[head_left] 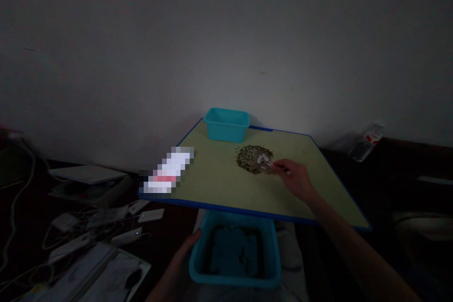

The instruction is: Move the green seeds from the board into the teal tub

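Observation:
On the pale yellow board (212,179) lies a loose round pile of small brown and pale grains (249,156), too small to name for certain. My right hand (293,177) is at the pile's right edge, its fingers pinched together on something small that I cannot make out. A pinkish-white piece (263,157) shows on the grains just beyond the fingertips. Below the board's front edge, my left hand (187,247) grips the left side of a turquoise plastic basin (235,281), thumb near its rim. Dark bits are scattered on that basin's floor.
A second turquoise basin (228,132) stands at the board's back edge, near the grey wall (226,33). A bright, blurred-out screen (168,170) covers the board's left corner. Cables and white power strips (127,236) lie lower left. A clear package (368,141) is at right.

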Available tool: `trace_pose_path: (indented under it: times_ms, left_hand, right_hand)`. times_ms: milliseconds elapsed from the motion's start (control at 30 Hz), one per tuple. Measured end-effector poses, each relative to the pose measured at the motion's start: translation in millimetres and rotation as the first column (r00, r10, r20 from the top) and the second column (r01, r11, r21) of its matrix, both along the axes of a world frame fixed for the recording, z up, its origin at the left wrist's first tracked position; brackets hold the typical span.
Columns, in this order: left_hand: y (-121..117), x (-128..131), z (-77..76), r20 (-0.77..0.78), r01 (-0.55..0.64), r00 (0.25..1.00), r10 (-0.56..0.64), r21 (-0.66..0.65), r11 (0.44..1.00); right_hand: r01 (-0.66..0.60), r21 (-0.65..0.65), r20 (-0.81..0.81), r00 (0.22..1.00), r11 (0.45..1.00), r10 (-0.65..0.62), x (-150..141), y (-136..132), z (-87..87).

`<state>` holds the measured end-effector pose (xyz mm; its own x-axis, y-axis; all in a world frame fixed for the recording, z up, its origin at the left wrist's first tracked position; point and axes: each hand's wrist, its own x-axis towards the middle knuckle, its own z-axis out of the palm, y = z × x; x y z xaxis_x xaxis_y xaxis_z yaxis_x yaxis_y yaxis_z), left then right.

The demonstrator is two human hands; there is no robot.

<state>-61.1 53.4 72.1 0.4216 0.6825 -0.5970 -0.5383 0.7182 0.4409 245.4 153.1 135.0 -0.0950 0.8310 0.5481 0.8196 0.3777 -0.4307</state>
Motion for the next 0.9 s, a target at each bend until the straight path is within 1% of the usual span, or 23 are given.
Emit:
trace_pose_path:
  times_ms: [133, 200, 233, 333, 433, 533, 600, 700, 767, 800, 900]
  left_hand:
    - [1, 3, 0.6, -0.061, -0.017, 0.998, 0.015, -0.031, 0.999]
    - [0, 6, 1.9, -0.068, -0.039, 0.997, 0.038, -0.017, 0.999]
    - [-1, 8, 3.2, -0.066, -0.048, 0.997, 0.047, -0.013, 0.999]
    - [-4, 14, 9.4, -0.041, -0.066, 0.997, 0.066, 0.006, 0.998]
    - [-5, 17, 13.9, -0.025, -0.091, 0.995, 0.092, 0.035, 0.995]
    - [-3, 15, 13.2, -0.026, -0.093, 0.995, 0.094, 0.027, 0.995]
    - [-2, 13, 11.4, -0.026, -0.075, 0.997, 0.075, 0.01, 0.997]
    - [-1, 9, 9.4, -0.033, -0.084, 0.996, 0.084, 0.007, 0.996]
    - [-2, 8, 8.6, -0.042, -0.118, 0.992, 0.119, 0.017, 0.993]
    - [-2, 8, 8.1, -0.049, -0.133, 0.99, 0.134, 0.022, 0.991]
    - [-3, 10, 7.3, -0.078, -0.133, 0.988, 0.136, 0.043, 0.99]
  right_hand:
    - [0.097, -0.06, 0.0, 0.995, 0.993, -0.097, 50, -19, -6.4]
    - [0.141, -0.074, 0.002, 0.99, 0.987, -0.141, 65, -27, -12.0]
    - [0.145, -0.088, 0.009, 0.989, 0.986, -0.144, 68, -29, -14.4]
    - [0.119, -0.119, 0.033, 0.993, 0.986, -0.116, 62, -33, -18.6]
    - [0.074, -0.105, 0.048, 0.996, 0.992, -0.07, 43, -31, -19.7]
    - [0.032, -0.084, 0.064, 0.998, 0.996, -0.027, 26, -29, -19.1]
    - [0.046, -0.067, 0.067, 0.997, 0.997, -0.042, 23, -28, -16.5]
    - [0.118, -0.086, 0.08, 0.991, 0.989, -0.111, 33, -33, -8.5]
    - [0.12, -0.137, 0.118, 0.988, 0.983, -0.104, 48, -42, -2.5]
    - [0.098, -0.147, 0.148, 0.986, 0.984, -0.076, 56, -47, -0.2]
    - [-0.025, -0.152, 0.215, 0.975, 0.988, 0.058, 81, -62, 0.9]
